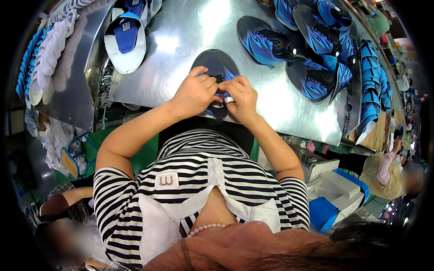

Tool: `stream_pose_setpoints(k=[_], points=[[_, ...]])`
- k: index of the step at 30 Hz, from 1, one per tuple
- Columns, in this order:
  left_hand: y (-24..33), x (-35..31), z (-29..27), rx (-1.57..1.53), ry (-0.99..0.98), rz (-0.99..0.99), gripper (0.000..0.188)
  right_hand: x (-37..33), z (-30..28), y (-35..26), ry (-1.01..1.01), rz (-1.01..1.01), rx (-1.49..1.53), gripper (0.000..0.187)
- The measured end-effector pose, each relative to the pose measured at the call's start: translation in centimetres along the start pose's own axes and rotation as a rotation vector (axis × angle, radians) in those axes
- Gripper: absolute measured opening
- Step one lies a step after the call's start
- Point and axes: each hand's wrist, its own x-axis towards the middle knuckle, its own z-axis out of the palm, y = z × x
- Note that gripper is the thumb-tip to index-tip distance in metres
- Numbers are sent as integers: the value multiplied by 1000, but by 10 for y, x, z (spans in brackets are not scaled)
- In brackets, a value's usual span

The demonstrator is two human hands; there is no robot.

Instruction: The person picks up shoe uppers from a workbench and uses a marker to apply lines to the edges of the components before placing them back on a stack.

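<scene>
A black and blue shoe upper point(216, 58) lies on the metal worktop in front of me, its rounded toe pointing away. Both hands meet over its middle opening. My left hand point(197, 92) has its fingers curled and pinched at the upper's tongue area, the forefinger raised a little. From the other side my right hand point(240, 97) pinches the same area, thumb and fingertips together. A small white and blue piece point(228, 98) shows beside the right thumb; whether it belongs to the upper I cannot tell. The fingers hide most of the opening.
Several blue and black uppers point(312, 81) are heaped at the right of the metal worktop point(172, 67). White uppers with blue tongues point(126, 58) lie at the far left. Racks of white pieces point(47, 63) and blue pieces point(370, 90) flank the table. Other people are nearby.
</scene>
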Motion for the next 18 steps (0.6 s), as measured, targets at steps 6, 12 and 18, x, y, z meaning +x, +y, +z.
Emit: stream_pose_setpoints(k=[6,12,18], points=[[13,-15,-21,-292,129,-219,51,-5,-28,-2,-17,432,526,71],[44,-47,-35,-73,210,40,36,-47,-50,-25,-29,-22,235,43],[26,-23,-10,-94,234,51,22,-32,-24,-22,-58,-67,142,32]])
